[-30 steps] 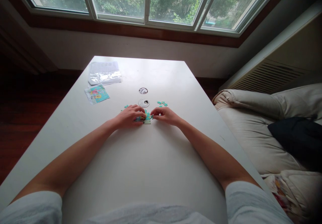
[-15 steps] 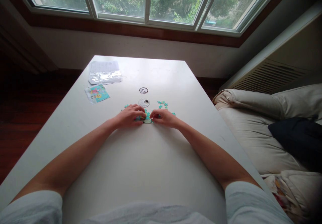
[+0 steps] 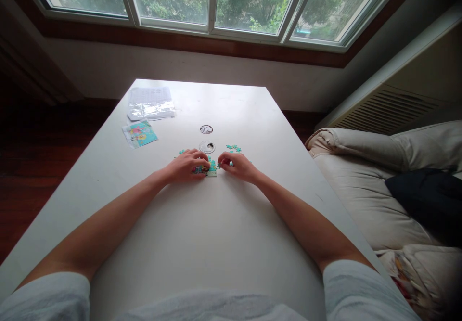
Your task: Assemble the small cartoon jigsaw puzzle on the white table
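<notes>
A partly joined jigsaw puzzle (image 3: 211, 169) with a teal and many-coloured print lies flat on the white table. My left hand (image 3: 187, 165) curves over its left part, fingers and thumb gripping it and hiding much of it. Just right of the puzzle, my right hand (image 3: 236, 166) is closed in a pinch on a small teal puzzle piece (image 3: 218, 165), slightly apart from the joined part. Loose teal puzzle pieces (image 3: 234, 147) are scattered behind my right hand. A few more loose pieces (image 3: 181, 152) show behind my left hand.
On the white table (image 3: 202, 244), a picture card (image 3: 140, 134) in clear wrapping lies at the left, near a clear plastic bag with paper (image 3: 150, 103). Two round fittings (image 3: 207, 147) sit in the tabletop beyond the puzzle. A beige sofa (image 3: 346, 181) stands at the right.
My right hand has moved slightly up and away from the puzzle's right edge, with the piece showing between its fingertips. My left hand stays on the puzzle.
</notes>
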Demonstrator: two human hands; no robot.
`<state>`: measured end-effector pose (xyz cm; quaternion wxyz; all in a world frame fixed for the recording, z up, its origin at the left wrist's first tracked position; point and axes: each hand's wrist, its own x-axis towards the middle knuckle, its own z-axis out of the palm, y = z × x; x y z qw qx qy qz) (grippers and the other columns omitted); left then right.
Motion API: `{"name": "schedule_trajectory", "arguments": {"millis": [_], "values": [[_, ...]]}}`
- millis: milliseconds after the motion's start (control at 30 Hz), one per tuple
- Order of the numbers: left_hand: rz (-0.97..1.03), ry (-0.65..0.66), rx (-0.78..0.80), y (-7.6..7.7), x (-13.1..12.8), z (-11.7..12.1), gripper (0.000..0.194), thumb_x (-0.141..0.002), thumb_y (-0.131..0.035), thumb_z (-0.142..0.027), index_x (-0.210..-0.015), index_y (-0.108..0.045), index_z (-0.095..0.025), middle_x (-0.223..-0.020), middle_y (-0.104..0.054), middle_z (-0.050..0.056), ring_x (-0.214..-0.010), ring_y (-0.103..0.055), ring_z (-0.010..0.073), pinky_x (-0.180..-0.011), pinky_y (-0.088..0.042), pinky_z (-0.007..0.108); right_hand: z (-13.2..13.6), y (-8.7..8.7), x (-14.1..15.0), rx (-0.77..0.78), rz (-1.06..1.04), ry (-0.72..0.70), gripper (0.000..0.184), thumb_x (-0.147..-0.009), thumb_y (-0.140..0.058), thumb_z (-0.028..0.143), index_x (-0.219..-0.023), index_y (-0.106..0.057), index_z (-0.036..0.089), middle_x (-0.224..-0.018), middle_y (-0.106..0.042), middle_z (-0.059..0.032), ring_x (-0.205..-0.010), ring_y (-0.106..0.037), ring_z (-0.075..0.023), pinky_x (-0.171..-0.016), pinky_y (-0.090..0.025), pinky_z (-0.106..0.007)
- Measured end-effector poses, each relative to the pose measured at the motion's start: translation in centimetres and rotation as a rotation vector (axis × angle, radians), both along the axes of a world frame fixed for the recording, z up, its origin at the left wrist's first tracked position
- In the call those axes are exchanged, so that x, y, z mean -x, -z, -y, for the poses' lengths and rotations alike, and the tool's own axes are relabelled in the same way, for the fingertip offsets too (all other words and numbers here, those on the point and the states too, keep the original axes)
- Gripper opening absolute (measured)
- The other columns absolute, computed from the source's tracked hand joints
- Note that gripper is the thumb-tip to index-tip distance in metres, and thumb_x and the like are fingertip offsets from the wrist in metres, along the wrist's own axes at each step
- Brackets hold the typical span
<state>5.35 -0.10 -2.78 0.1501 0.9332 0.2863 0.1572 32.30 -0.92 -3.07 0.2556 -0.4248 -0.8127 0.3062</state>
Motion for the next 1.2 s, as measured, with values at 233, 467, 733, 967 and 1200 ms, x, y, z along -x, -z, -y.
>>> {"name": "schedule_trajectory", "arguments": {"millis": [233, 467, 733, 967, 1200], "values": [[-0.014, -0.001, -0.003, 0.0, 0.1, 0.0, 0.026, -0.09, -0.064, -0.039, -0.115, -0.07, -0.032, -0.125, -0.065, 0.005, -0.115, -0.056, 0.0263, -0.102, -0.041, 0.04, -1.4, 0.1, -1.4, -0.05, -0.122, 0.229, 0.008, -0.084, -0.065, 0.029, -0.088, -0.064, 0.022, -0.078, -0.07, 0.0005, -0.07, -0.059, -0.0141, -0.07, -0.045, -0.028], [-0.001, 0.049, 0.017, -0.6, -0.1, 0.2, 0.021, -0.094, -0.059, -0.04, -0.107, -0.074, -0.031, -0.119, -0.067, 0.005, -0.11, -0.058, 0.0247, -0.1, -0.042, 0.038, -3.7, 1.7, -3.8, -0.081, -0.15, 0.418, 0.017, -0.084, -0.066, 0.037, -0.088, -0.068, 0.021, -0.081, -0.072, -0.0016, -0.074, -0.063, -0.0162, -0.071, -0.048, -0.03], [0.027, 0.094, 0.015, -0.7, -0.7, 0.6, 0.025, -0.099, -0.054, -0.038, -0.104, -0.077, -0.031, -0.113, -0.069, 0.006, -0.1, -0.06, 0.0211, -0.095, -0.044, 0.035, -2.9, 2.1, -2.7, -0.131, -0.101, 0.279, 0.022, -0.089, -0.058, 0.024, -0.106, -0.072, 0.024, -0.094, -0.077, -0.0017, -0.087, -0.07, -0.0179, -0.084, -0.051, -0.032], [0.052, 0.125, -0.024, -0.5, -0.7, 0.5, 0.024, -0.099, -0.055, -0.035, -0.102, -0.077, -0.03, -0.11, -0.07, 0.005, -0.096, -0.06, 0.0186, -0.092, -0.043, 0.033, -4.7, 2.3, -5.2, -0.259, 0.001, 0.423, 0.024, -0.087, -0.054, 0.015, -0.097, -0.074, 0.022, -0.099, -0.075, -0.0036, -0.092, -0.067, -0.0206, -0.092, -0.05, -0.036], [0.05, 0.133, -0.029, -0.6, -1.0, 0.7, 0.024, -0.099, -0.054, -0.035, -0.102, -0.077, -0.03, -0.109, -0.07, 0.006, -0.095, -0.061, 0.0187, -0.091, -0.042, 0.033, -4.7, 3.1, -5.6, -0.279, 0.295, 0.373, 0.03, -0.095, -0.058, 0.028, -0.12, -0.072, 0.026, -0.123, -0.066, -0.0099, -0.116, -0.055, -0.0288, -0.102, -0.042, -0.044]]}}
